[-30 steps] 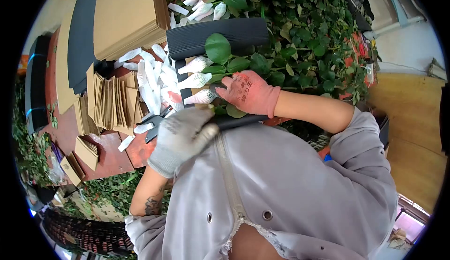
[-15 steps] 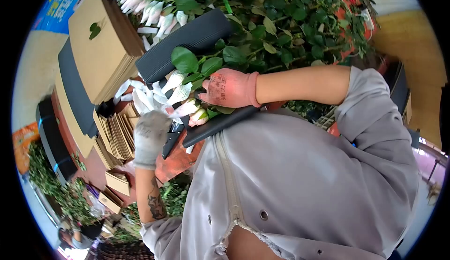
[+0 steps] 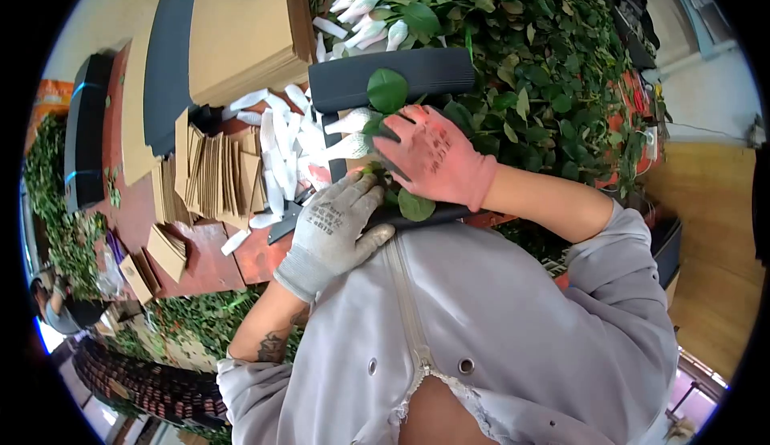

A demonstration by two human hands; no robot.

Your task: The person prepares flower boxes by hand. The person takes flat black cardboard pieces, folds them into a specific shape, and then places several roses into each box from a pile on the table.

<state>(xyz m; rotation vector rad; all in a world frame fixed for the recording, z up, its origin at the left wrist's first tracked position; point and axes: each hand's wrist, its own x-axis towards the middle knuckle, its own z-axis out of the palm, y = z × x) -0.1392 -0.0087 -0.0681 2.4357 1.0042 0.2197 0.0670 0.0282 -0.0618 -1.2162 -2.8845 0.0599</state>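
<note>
My left hand (image 3: pixel 333 224), in a grey glove, lies palm down at the near end of a flower row, fingers stretched and thumb apart. Whatever bloom lies beneath it is hidden. Two blooms in white mesh sleeves (image 3: pixel 350 147) rest beside it on a cardboard and black sleeve. My right hand (image 3: pixel 433 152), in a pink glove, is spread over the stems and green leaves (image 3: pixel 416 205) just right of the blooms. A ribbed black roll (image 3: pixel 393 78) lies beyond them. Loose white sleeves (image 3: pixel 281 148) are heaped to the left.
Cardboard sheets (image 3: pixel 241 36) are stacked at the back left, with small folded cardboard pieces (image 3: pixel 216 172) nearer. A dark tool (image 3: pixel 285 224) lies by my left hand. Leafy stems (image 3: pixel 545 68) fill the back right. Another person (image 3: pixel 60 309) is at the far left edge.
My left hand has come from the loose white sleeves onto the flower row, covering where an unsleeved pink bloom showed. My right hand's fingers have spread. The camera view has turned.
</note>
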